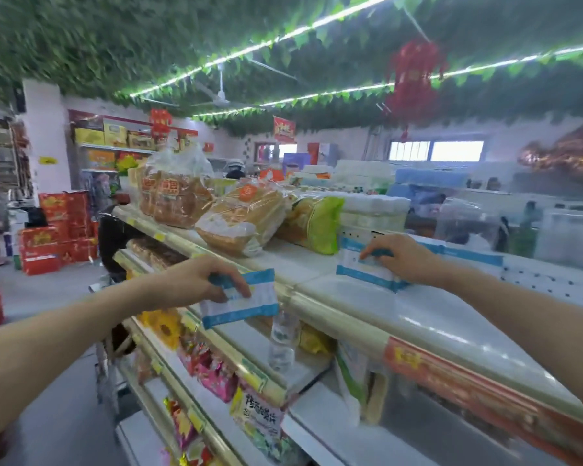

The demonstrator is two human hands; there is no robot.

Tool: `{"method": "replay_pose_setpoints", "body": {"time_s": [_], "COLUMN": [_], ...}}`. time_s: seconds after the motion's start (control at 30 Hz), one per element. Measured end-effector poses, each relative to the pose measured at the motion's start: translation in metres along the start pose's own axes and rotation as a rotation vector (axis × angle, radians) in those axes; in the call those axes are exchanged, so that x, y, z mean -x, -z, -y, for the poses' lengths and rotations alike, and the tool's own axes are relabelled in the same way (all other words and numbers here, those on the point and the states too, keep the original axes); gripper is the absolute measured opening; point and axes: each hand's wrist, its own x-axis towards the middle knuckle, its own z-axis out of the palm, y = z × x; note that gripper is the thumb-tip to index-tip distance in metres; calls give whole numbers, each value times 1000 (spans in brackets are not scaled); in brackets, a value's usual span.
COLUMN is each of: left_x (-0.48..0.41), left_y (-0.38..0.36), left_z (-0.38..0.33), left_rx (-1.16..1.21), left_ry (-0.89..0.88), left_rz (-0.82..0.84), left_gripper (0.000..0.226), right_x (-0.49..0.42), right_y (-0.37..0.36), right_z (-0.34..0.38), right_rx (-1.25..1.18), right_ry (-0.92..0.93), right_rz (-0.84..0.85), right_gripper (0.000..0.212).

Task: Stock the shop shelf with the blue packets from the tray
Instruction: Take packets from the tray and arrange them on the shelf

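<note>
We see the left hand (196, 280) gripping a blue-white packet (246, 306) in front of the top shelf (435, 317) edge. The right hand (406, 258) holds a second packet (364, 272) upright on that shelf (bread bags (236, 220) sit further left).

Bagged bread loaves (182, 196) crowd the far left end of the top shelf (435, 317), with a green-and-yellow packet (313, 223) just beside them. A clear water bottle (281, 341) stands upright on the tier below, near pink snack packets (212, 368). Red boxes (61, 230) are stacked on the floor. A red lantern (414, 82) hangs from the leaf-covered ceiling (148, 35).
</note>
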Motion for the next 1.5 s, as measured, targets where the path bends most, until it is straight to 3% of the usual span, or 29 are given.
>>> {"method": "replay_pose_setpoints", "body": {"time_s": [0.17,0.3,0.57,0.97,1.13,1.27,1.4,1.5], "left_x": [-49,-77,-130,-216,-240,-255,-274,-286], "left_y": [-7,-5,2,-31,-49,-62,-75,-87], "left_z": [-31,-50,-69,-80,-84,-86,-89,-90], "left_rx": [1,37,0,98,75,-10,-62,-84], "left_ry": [-7,-27,-69,-188,-226,-280,-344,-393], "left_rz": [-22,-81,-67,124,234,306,274,228], "left_gripper": [38,38,36,37,37,40,44,45], "right_x": [-15,-28,-36,-23,-16,-4,10,22], "right_y": [-4,-10,-12,-2,7,22,40,48], "right_z": [-39,-44,-48,-44,-43,-43,-49,-53], "right_rx": [68,137,322,533,471,345,301,306], "right_ry": [-47,-79,-60,-60,-126,-187,-240,-271], "right_rz": [65,177,212,209,220,83,-135,-201], "right_gripper": [24,48,49,48,42,37,35,30]}}
